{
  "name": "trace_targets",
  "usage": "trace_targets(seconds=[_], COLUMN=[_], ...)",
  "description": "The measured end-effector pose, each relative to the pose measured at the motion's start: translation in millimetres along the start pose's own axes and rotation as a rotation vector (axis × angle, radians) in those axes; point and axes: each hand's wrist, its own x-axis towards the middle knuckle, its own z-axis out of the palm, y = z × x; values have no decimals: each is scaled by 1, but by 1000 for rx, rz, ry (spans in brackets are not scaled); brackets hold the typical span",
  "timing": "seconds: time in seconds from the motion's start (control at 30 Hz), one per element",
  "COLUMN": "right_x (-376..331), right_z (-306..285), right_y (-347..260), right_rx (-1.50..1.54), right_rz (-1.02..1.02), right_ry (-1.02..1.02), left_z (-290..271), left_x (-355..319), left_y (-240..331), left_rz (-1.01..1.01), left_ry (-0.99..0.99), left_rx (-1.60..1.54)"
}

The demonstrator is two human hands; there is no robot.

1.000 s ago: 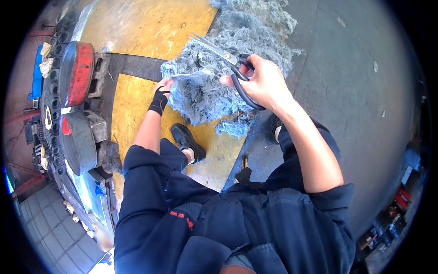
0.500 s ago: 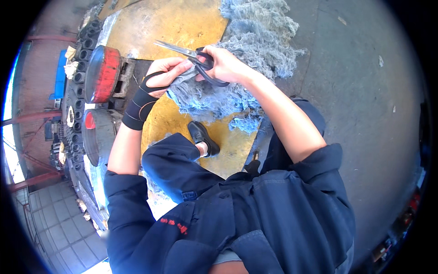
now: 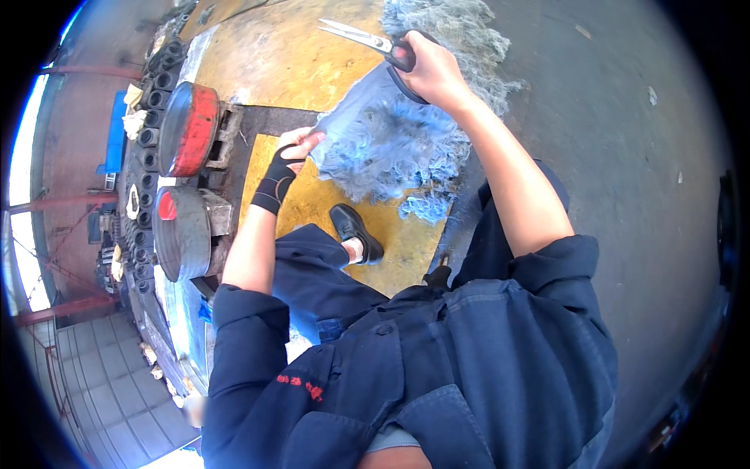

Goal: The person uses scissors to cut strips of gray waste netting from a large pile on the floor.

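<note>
My right hand [image 3: 434, 69] grips black-handled scissors [image 3: 353, 34], their metal blades slightly apart and pointing left, clear of the cloth. My left hand [image 3: 299, 144], in a black wrist wrap [image 3: 276, 184], pinches the left corner of a shaggy blue-grey cloth [image 3: 383, 137]. A smooth edge of this cloth runs taut from those fingers up toward my right hand; whether the right fingers hold it as well is hidden. Frayed threads hang over its lower side, above my black shoe [image 3: 355, 233].
Yellow worn sheets [image 3: 273, 59] lie on the grey floor [image 3: 617, 187]. More shaggy fabric [image 3: 461, 35] spreads at the far side. To the left stand a red-sided drum [image 3: 195, 129], a dark drum [image 3: 183, 234] and a row of dark tube-like parts [image 3: 148, 160].
My hands have moved apart: the right one with the scissors up and to the right, the left one lower. The bunched cloth is now stretched out between them.
</note>
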Motion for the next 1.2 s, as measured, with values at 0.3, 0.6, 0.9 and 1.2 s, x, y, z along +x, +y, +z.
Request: trace_targets(seconds=[0.3, 0.6, 0.9, 1.2], right_x=[10, 17, 19, 20], right_z=[-9, -34, -31, -24], right_y=[16, 6, 31, 42], right_rx=[-214, -190, -71, 317], right_rz=[48, 223, 363, 361], right_ry=[295, 510, 313, -69], left_z=[1, -21, -81, -61], left_x=[3, 4, -32, -19], left_y=[-3, 24, 75, -51], left_rz=[187, 310, 115, -57], left_ry=[162, 361, 312, 333], left_rx=[308, 513, 161, 130])
